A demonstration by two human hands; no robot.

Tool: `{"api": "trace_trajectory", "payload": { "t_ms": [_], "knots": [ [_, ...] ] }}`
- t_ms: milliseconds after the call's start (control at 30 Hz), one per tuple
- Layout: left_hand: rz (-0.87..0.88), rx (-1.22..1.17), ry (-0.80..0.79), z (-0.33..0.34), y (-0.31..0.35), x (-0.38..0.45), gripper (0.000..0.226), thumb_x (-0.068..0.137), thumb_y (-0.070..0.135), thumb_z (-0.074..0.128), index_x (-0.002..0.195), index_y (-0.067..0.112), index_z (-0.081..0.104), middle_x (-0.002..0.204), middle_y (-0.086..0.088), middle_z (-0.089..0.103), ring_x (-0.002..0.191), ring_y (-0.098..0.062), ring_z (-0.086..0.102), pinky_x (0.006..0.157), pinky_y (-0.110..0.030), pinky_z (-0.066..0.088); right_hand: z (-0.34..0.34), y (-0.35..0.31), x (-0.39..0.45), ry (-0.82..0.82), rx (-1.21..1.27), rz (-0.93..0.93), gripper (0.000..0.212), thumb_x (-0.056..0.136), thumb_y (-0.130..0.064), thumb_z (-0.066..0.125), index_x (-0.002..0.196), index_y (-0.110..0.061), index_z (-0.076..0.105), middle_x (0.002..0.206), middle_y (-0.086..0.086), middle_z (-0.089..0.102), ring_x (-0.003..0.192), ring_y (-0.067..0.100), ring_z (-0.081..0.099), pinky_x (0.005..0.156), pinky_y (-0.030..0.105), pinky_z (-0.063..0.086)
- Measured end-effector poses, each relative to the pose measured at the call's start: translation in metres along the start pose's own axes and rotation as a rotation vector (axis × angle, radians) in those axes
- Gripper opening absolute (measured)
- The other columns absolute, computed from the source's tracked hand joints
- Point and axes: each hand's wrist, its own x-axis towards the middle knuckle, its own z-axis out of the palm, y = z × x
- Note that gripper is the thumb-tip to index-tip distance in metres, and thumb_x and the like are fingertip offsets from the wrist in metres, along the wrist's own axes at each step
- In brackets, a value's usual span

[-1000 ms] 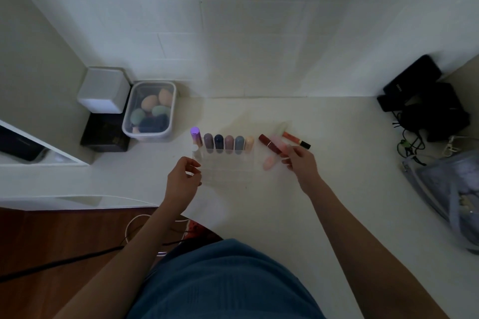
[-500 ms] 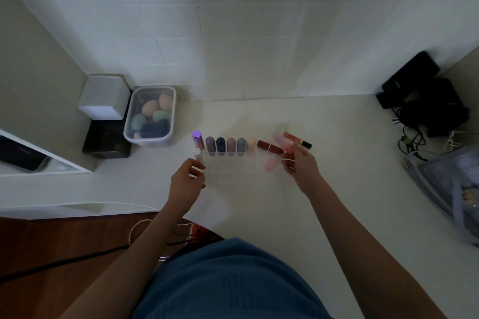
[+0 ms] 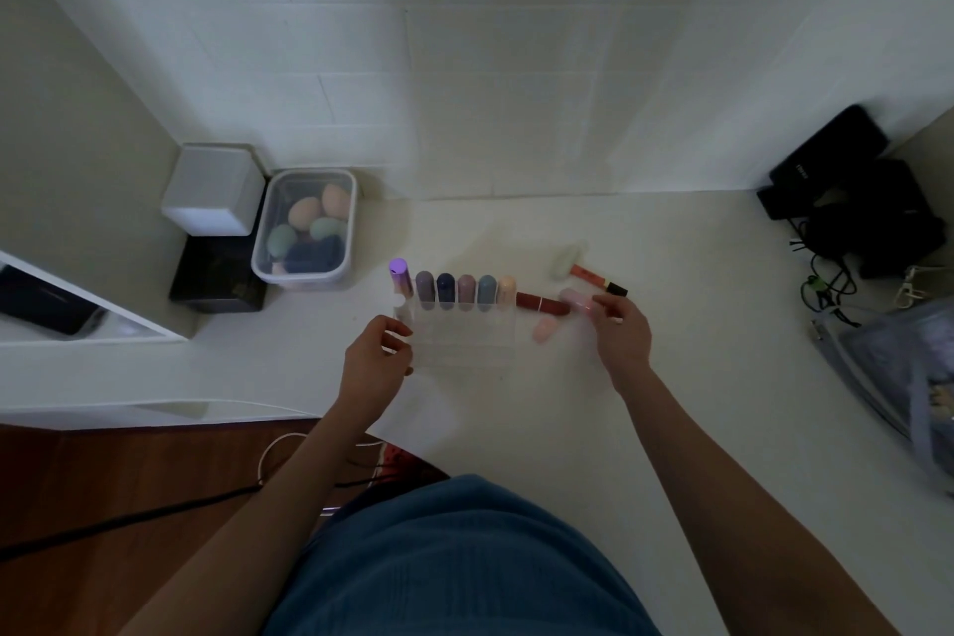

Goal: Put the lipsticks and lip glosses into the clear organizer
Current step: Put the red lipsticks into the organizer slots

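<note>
Right hand (image 3: pixel 622 333) pinches a pink gloss (image 3: pixel 577 300); left hand (image 3: pixel 376 361) loosely curled steadying the organizer (image 3: pixel 464 338). Next I'd slot it in.

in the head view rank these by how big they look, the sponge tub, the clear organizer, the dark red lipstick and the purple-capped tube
1. Sponge tub
2. Clear organizer, somewhat smaller, though its edges are faint
3. Dark red lipstick
4. Purple-capped tube, close to the lipstick; it stands upright, so foreshortening makes this unsure

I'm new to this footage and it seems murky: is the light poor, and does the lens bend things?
Head view: dim, flat light; the clear organizer nearly vanishes against the pale counter; wall tile lines bow from the wide lens; both forearms look stretched toward the corners.
</note>
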Motion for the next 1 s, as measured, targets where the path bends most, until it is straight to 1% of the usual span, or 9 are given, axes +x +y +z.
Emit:
{"api": "trace_trajectory", "payload": {
  "t_ms": [133,267,333,467,600,733,800,867,1000],
  "knots": [
    [-0.014,-0.007,0.003,0.001,0.0,0.0,0.015,0.085,0.001,0.056,0.092,0.014,0.056,0.076,-0.001,0.059,0.063,-0.015,0.06,0.054,-0.018,0.044,0.003,-0.002,0.0,-0.053,-0.085,-0.081,0.027,0.083,-0.04,0.068,0.095,-0.016,0.065,0.095,0.004,0.064,0.086,0.024,0.061,0.073,0.028,0.041],
    [-0.012,-0.004,-0.001,0.001,0.001,0.0,0.015,0.085,0.002,0.056,0.093,0.014,0.055,0.077,-0.001,0.059,0.065,-0.016,0.06,0.053,-0.017,0.044,0.005,-0.013,-0.001,-0.096,-0.079,-0.07,0.039,0.073,-0.055,0.072,0.092,-0.021,0.063,0.09,-0.005,0.059,0.082,0.016,0.057,0.068,0.024,0.039],
    [-0.015,-0.001,-0.005,0.001,0.002,0.0,0.015,0.086,0.003,0.057,0.094,0.015,0.055,0.079,0.0,0.06,0.067,-0.017,0.06,0.053,-0.015,0.043,0.003,-0.015,0.0,-0.1,-0.052,-0.1,0.034,0.073,-0.049,0.074,0.092,-0.025,0.061,0.091,-0.012,0.058,0.084,0.012,0.057,0.066,0.02,0.039],
    [-0.014,0.004,-0.004,0.001,0.002,0.0,0.015,0.086,0.002,0.057,0.095,0.014,0.055,0.079,0.0,0.059,0.067,-0.017,0.06,0.053,-0.014,0.043,0.0,-0.016,0.003,-0.083,-0.102,-0.265,0.019,0.077,-0.032,0.074,0.089,-0.02,0.065,0.094,-0.004,0.062,0.087,0.014,0.056,0.067,0.014,0.037],
    [-0.016,-0.001,-0.002,0.0,0.002,0.0,0.015,0.085,0.001,0.057,0.094,0.014,0.055,0.078,0.0,0.059,0.067,-0.018,0.06,0.053,-0.016,0.044,0.005,-0.016,0.001,-0.151,-0.187,-0.296,0.021,0.081,-0.034,0.072,0.099,-0.023,0.072,0.116,0.005,0.06,0.104,0.018,0.056,0.082,0.029,0.047],
    [-0.02,0.015,-0.011,-0.001,0.003,-0.001,0.014,0.086,0.003,0.057,0.094,0.014,0.055,0.078,0.001,0.059,0.066,-0.017,0.06,0.054,-0.016,0.045,-0.003,-0.017,0.01,0.114,-0.406,-0.307,0.031,0.089,-0.012,0.057,0.118,-0.018,0.063,0.122,0.013,0.056,0.109,0.035,0.05,0.087,0.04,0.045],
    [-0.02,0.025,-0.015,-0.001,0.004,-0.001,0.014,0.086,0.003,0.057,0.095,0.014,0.055,0.078,0.001,0.059,0.066,-0.016,0.061,0.054,-0.016,0.045,-0.006,-0.02,0.021,0.118,-0.519,-0.249,0.032,0.092,-0.014,0.054,0.122,-0.021,0.062,0.129,0.01,0.053,0.114,0.034,0.046,0.088,0.041,0.044],
    [-0.024,0.034,-0.019,-0.002,0.004,0.0,0.014,0.087,0.003,0.057,0.095,0.014,0.055,0.079,0.0,0.059,0.065,-0.017,0.061,0.054,-0.016,0.044,-0.005,-0.022,0.03,0.057,-0.61,-0.213,0.03,0.092,-0.017,0.055,0.121,-0.02,0.062,0.13,0.009,0.052,0.116,0.034,0.044,0.089,0.044,0.044],
    [-0.027,0.037,-0.034,-0.003,0.005,-0.002,0.014,0.087,0.002,0.056,0.096,0.013,0.054,0.083,-0.003,0.06,0.066,-0.017,0.061,0.054,-0.015,0.043,0.003,-0.023,0.035,0.063,-0.709,-0.233,0.017,0.091,-0.026,0.059,0.103,-0.015,0.064,0.112,0.015,0.059,0.109,0.036,0.049,0.083,0.044,0.044]
  ]
}}
